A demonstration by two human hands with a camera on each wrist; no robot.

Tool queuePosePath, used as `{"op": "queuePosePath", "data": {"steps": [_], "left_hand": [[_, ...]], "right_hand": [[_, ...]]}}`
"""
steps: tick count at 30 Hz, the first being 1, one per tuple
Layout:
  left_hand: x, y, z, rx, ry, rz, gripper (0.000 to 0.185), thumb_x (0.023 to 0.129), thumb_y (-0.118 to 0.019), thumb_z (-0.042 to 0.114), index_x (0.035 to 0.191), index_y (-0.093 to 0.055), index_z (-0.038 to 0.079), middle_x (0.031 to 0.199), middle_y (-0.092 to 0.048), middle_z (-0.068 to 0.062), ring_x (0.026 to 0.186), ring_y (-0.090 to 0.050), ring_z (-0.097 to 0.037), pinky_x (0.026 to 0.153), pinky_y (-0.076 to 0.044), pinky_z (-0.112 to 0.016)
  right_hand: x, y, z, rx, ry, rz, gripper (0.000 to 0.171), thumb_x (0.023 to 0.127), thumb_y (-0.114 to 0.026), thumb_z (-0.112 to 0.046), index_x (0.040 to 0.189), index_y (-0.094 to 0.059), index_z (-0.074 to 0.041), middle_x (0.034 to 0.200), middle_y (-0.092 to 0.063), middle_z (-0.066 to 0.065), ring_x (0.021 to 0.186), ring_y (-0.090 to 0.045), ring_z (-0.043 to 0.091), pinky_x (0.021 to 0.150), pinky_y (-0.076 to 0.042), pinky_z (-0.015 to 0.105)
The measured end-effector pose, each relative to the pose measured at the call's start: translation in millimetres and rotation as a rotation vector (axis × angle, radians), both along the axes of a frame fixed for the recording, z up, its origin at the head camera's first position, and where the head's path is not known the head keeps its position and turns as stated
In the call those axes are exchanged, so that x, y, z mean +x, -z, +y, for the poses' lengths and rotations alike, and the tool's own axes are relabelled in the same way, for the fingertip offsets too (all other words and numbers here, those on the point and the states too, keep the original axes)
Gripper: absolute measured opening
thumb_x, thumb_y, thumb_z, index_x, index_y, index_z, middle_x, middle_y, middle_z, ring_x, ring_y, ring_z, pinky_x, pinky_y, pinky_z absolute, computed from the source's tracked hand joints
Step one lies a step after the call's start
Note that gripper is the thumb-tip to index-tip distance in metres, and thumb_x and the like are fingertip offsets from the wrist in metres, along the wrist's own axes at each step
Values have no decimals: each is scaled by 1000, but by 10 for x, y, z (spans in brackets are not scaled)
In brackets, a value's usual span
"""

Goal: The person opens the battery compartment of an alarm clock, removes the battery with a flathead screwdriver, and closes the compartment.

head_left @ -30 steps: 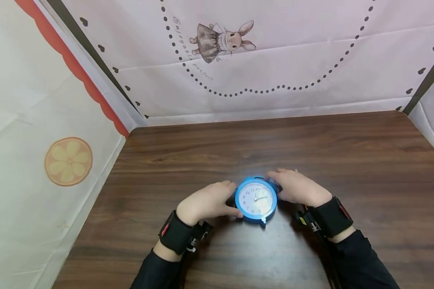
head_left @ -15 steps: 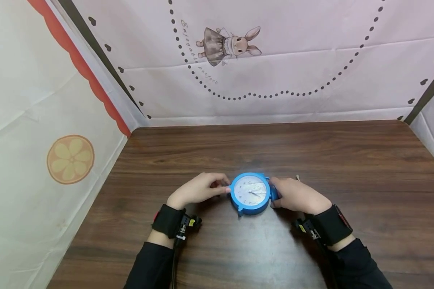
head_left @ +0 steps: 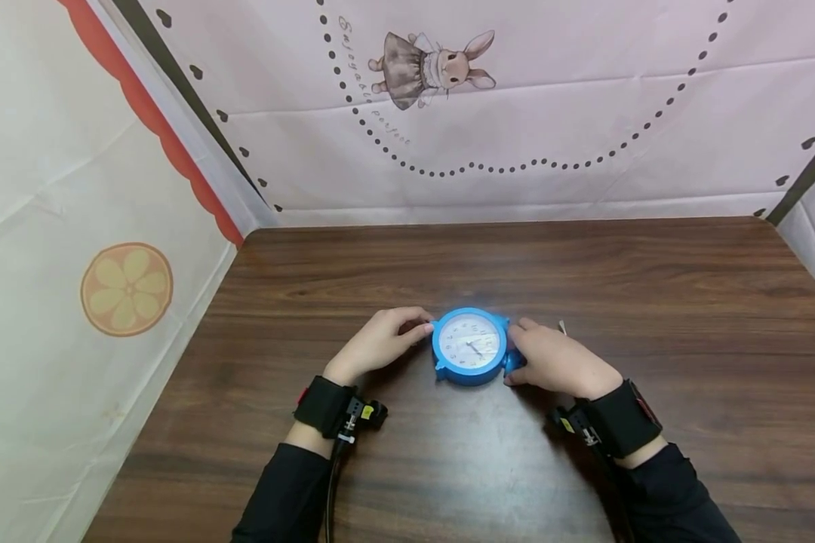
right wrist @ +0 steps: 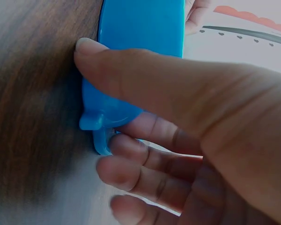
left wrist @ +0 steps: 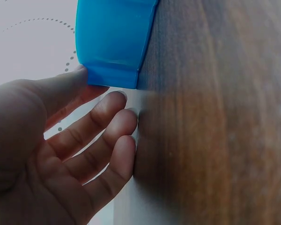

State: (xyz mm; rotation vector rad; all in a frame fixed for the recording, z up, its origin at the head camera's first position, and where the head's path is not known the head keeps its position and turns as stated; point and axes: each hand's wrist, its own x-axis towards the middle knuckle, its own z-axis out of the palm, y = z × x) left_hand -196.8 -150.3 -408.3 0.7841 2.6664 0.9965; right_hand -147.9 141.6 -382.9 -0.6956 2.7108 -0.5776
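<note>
Round blue plastic alarm clock [head_left: 470, 345] with a white dial, lying face up on the dark brown wooden table [head_left: 652, 302], near its middle. Left hand [head_left: 379, 348] at the clock's left rim, thumb tip and a fingertip touching the blue casing (the other fingers loosely curled against the tabletop). Right hand [head_left: 555, 362] grasping the clock's right side, thumb pressed over the casing and fingers curled round a small blue foot. Beyond the table, a pale pink cloth backdrop with a printed rabbit [head_left: 436, 69].
</note>
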Motion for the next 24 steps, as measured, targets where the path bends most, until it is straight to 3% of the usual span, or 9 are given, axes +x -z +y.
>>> {"op": "queuePosePath", "data": {"steps": [11,18,24], "left_hand": [[-12,-6,-17,1,6,-34,23,106,-53,31,119,-68,18,95,-67,3,81,-60,-13,77,-51,-34],[-20,-8,-66,54,13,-66,24,108,-50,32,119,-66,18,90,-65,-1,79,-63,-15,75,-51,-35],[-33,-45,-78,154,-23,-122,23,109,-46,29,114,-64,15,93,-63,-4,83,-63,-21,74,-53,-37]], "right_hand": [[-1,-46,6,-2,-47,44,52,85,-83,-23,122,-60,5,101,-58,7,83,-55,16,72,-50,34],[3,-111,44,-104,-92,-24,25,89,-79,-25,96,-61,-8,81,-53,-1,72,-48,13,64,-42,29],[22,-182,82,-206,-89,-139,35,96,-69,-35,116,-62,-7,96,-64,-1,82,-59,13,71,-52,33]]}}
